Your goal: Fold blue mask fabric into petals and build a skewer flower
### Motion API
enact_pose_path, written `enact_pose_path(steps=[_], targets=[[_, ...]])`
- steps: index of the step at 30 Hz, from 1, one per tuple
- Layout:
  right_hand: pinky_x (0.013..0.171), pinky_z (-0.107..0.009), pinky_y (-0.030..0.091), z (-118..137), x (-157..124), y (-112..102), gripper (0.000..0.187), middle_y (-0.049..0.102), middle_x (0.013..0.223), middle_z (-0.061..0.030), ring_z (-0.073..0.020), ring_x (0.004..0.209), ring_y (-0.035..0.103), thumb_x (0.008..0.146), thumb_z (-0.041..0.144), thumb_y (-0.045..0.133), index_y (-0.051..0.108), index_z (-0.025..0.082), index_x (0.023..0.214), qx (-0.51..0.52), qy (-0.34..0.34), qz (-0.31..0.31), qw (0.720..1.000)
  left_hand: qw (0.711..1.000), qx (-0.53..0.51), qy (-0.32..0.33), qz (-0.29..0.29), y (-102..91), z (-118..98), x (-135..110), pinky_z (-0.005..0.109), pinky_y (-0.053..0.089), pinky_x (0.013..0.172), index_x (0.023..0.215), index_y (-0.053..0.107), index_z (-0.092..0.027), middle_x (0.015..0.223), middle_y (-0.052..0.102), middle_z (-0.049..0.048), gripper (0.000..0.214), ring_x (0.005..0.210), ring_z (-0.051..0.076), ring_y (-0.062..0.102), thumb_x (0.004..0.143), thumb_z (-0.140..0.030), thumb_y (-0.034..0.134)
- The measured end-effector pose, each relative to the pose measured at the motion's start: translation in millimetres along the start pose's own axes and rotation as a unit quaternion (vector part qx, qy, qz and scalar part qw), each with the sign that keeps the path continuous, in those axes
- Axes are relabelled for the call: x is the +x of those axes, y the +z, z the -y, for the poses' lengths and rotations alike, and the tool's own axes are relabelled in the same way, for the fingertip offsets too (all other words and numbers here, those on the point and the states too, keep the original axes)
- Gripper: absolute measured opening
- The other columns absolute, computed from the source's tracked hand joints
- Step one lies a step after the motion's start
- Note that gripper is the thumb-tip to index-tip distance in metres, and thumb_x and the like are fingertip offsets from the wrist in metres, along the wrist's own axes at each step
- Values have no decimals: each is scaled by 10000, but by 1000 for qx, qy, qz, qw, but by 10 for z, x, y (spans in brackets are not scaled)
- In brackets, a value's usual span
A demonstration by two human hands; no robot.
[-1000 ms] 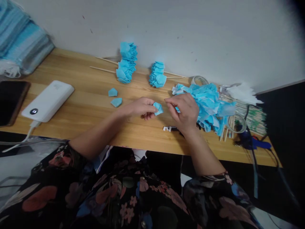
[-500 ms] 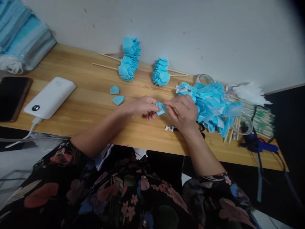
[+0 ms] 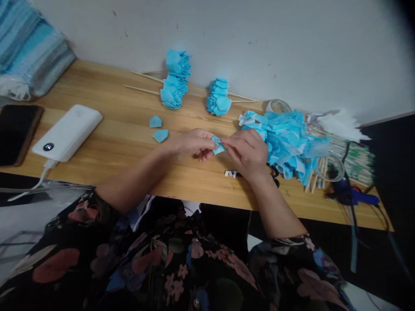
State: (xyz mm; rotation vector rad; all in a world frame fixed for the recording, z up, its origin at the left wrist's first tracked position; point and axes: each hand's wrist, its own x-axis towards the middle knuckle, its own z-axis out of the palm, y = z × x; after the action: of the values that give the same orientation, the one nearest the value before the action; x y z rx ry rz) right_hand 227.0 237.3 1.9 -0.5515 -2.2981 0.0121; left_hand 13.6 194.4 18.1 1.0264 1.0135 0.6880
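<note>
A small blue fabric petal (image 3: 218, 146) is pinched between my two hands above the table. My left hand (image 3: 201, 145) grips its left side between thumb and fingers. The fingertips of my right hand (image 3: 248, 151) are closed on its right edge. Two loose blue petals, one (image 3: 155, 122) behind the other (image 3: 161, 135), lie on the wood left of my hands. Just right of my right hand is a heap of blue fabric pieces (image 3: 288, 142). Black-handled scissors (image 3: 275, 172) lie partly hidden under my right wrist, near a white zigzag scrap (image 3: 231, 174).
Blue fabric flowers on sticks lie at the back, in a left group (image 3: 175, 82) and a right group (image 3: 219, 97). On the left are a power bank (image 3: 68, 133), a phone (image 3: 19, 134) and packed masks (image 3: 32, 47). Tape rolls (image 3: 330, 168) and a blue glue gun (image 3: 365, 198) sit right.
My right fingertips have shifted slightly left onto the petal's edge, and the petal looks more folded there. The left hand has barely moved.
</note>
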Motion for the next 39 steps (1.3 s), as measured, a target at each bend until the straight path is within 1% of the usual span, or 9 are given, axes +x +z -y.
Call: enact_pose_path(steps=[6, 11, 17, 21, 24, 26, 28, 33, 39], targets=[[715, -333, 482, -23, -3, 23, 130, 761, 884, -17, -176, 800, 631, 1044, 214, 645, 763, 262, 1064, 4, -62, -55, 997, 999, -31, 5, -11, 14, -41, -44, 189, 441, 489, 702, 568, -154, 557, 632, -4, 234, 454, 79, 578, 913, -142, 668], [733, -349, 477, -40, -17, 21, 220, 741, 902, -18, -184, 839, 632, 1078, 218, 557, 765, 286, 1070, 11, -28, -9, 1000, 998, -64, 14, -5, 35, -49, -59, 193, 447, 502, 712, 573, -154, 555, 627, -3, 212, 482, 83, 578, 898, -127, 671], [770, -347, 502, -68, -20, 33, 292, 751, 957, -18, -183, 869, 639, 1048, 115, 534, 748, 283, 1154, 60, -35, -2, 998, 995, -91, 17, -27, 56, -48, -54, 200, 435, 488, 704, 588, -149, 544, 613, -4, 213, 465, 84, 565, 906, -100, 635], [791, -361, 519, -96, -19, 37, 371, 737, 988, -25, -193, 899, 651, 1047, 123, 470, 749, 298, 1218, 66, 4, 27, 997, 995, -83, 19, -42, 51, -77, -41, 195, 430, 490, 693, 586, -147, 550, 614, -6, 246, 453, 77, 562, 931, -90, 612], [835, -386, 542, -87, 1, -37, 390, 737, 1000, -32, -206, 935, 675, 1057, 152, 450, 727, 304, 1284, 58, 45, -9, 997, 996, -43, 23, -69, 32, -76, -10, 178, 396, 470, 672, 571, -149, 534, 610, -8, 297, 431, 64, 550, 955, -59, 573], [857, -392, 553, -39, 11, -151, 367, 749, 998, -38, -210, 948, 694, 1074, 182, 462, 719, 293, 1312, 49, 76, -47, 995, 995, -17, 35, -89, 9, -55, 16, 166, 375, 460, 655, 562, -148, 526, 605, -13, 314, 424, 56, 545, 951, -47, 587], [863, -387, 562, 42, -8, -297, 324, 764, 1007, -45, -210, 948, 711, 1082, 215, 493, 735, 281, 1286, 36, 111, -51, 992, 993, -4, 56, -107, -20, -22, 39, 160, 363, 451, 647, 558, -147, 520, 596, -19, 317, 418, 51, 542, 943, -60, 630], [847, -369, 581, 236, -281, -572, 245, 792, 1058, -60, -222, 978, 744, 1053, 217, 568, 778, 268, 1169, 15, 161, 43, 986, 986, -14, 106, -126, -55, 44, 69, 162, 385, 458, 673, 572, -146, 528, 586, -24, 296, 428, 56, 543, 934, -143, 713], [783, -372, 574, 291, -666, -598, 203, 780, 960, -75, -239, 898, 730, 1043, 248, 600, 800, 248, 1074, 3, 168, 134, 977, 985, -25, 102, -137, -33, 56, 65, 184, 417, 467, 709, 579, -154, 533, 582, -29, 249, 440, 73, 545, 929, -145, 697]])
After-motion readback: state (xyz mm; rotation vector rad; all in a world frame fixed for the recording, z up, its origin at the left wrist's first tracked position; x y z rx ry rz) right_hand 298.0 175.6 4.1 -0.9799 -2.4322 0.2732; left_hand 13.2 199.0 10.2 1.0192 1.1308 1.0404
